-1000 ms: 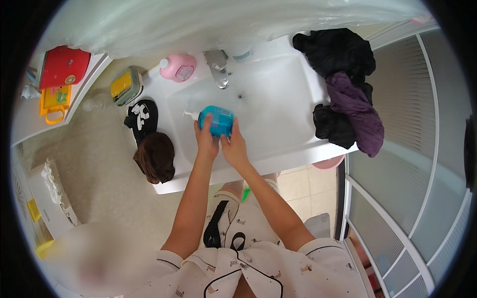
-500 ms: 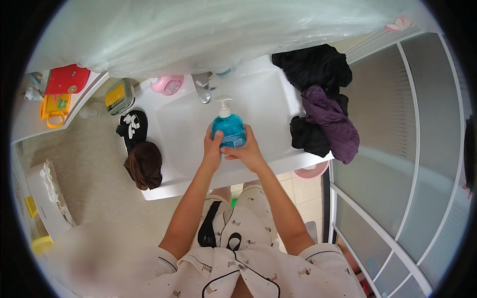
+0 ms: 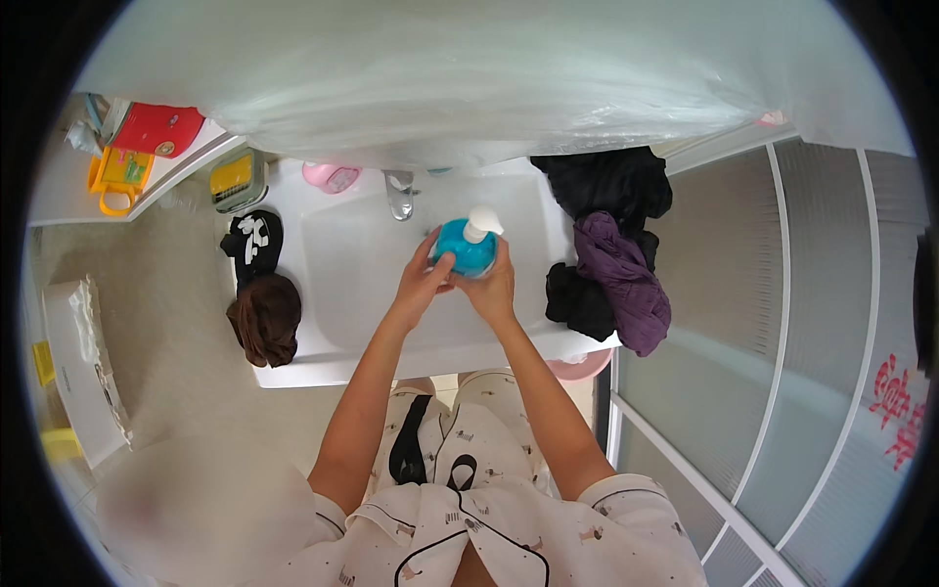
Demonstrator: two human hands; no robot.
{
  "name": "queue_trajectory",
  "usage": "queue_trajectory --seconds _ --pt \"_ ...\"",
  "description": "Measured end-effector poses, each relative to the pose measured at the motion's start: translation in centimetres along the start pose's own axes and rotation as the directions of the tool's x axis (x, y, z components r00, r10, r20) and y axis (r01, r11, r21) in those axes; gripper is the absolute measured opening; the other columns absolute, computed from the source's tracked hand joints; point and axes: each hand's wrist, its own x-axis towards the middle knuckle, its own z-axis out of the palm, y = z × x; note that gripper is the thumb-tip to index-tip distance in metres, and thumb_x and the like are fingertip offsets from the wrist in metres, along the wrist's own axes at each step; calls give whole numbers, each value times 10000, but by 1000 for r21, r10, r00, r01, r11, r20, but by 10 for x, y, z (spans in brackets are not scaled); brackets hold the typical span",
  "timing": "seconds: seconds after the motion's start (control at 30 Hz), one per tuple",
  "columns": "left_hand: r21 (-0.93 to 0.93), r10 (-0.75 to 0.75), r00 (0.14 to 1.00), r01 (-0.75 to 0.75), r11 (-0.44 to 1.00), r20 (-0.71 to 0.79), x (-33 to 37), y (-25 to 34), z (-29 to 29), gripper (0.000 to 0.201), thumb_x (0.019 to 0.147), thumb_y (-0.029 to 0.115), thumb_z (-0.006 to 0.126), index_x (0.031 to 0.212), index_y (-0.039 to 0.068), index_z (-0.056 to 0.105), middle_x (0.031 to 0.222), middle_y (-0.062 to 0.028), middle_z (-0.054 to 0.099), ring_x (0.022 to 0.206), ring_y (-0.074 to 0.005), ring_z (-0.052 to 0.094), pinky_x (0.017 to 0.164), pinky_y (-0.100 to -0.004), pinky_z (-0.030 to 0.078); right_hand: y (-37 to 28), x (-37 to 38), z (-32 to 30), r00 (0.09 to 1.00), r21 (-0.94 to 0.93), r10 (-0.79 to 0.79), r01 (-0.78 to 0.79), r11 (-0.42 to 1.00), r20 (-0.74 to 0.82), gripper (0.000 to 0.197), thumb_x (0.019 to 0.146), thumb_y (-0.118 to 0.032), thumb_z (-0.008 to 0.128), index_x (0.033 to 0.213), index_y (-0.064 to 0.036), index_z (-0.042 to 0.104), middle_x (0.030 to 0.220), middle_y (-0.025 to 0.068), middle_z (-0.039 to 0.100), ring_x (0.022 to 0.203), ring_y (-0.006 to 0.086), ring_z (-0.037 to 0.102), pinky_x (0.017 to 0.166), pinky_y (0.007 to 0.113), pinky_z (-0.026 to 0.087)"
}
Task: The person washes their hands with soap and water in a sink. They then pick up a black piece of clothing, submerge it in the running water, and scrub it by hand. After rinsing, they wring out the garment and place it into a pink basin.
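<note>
Over the white sink point(image 3: 342, 293) I hold a pump bottle point(image 3: 464, 252) of clear blue liquid with a white pump head. My left hand point(image 3: 421, 277) is closed round its left side, and my right hand point(image 3: 491, 284) grips the right side. The pump top tilts toward me and its nozzle points right. Just beyond the bottle is the chrome faucet point(image 3: 400, 194). Part of the bottle's lower body is hidden behind my fingers.
Black clothing point(image 3: 611, 196) and a purple garment point(image 3: 626, 279) lie over the sink's right edge. Brown cloth point(image 3: 269, 318) and a black-and-white item point(image 3: 256, 245) sit on the left edge. A pink bottle point(image 3: 331, 177) stands by the faucet; a yellow-and-grey box point(image 3: 238, 181) is at the far left corner. A glass partition point(image 3: 704, 245) rises at right.
Both hands have tilted and turned the pump bottle, so its top now faces me and its nozzle points right. The bottle has also shifted slightly right. My view has shifted.
</note>
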Motion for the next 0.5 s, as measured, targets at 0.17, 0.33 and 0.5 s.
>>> queue_trajectory --seconds 0.17,0.33,0.5 --pt "-84 22 995 -30 996 -98 19 4 -10 537 981 423 564 1383 80 474 1159 -112 601 1018 -191 622 864 -334 517 -1 61 24 925 36 -147 171 985 -352 839 611 -142 915 1277 -1 423 1186 181 534 1105 326 545 923 407 454" --pt "-159 -100 976 70 985 -191 8 -23 -25 397 991 348 537 1257 56 569 1119 -95 623 1014 -200 628 866 -331 520 24 127 30 852 -139 -232 188 972 -469 818 667 -75 869 1310 16 371 1218 211 494 1126 349 479 906 419 458" --pt "-314 -225 935 134 940 -274 -5 -50 -49 329 987 239 520 1244 38 564 1108 -100 620 1013 -222 628 882 -352 534 38 157 32 908 102 -200 253 962 -369 714 740 3 775 1331 28 376 1275 212 463 1036 304 540 758 338 524"
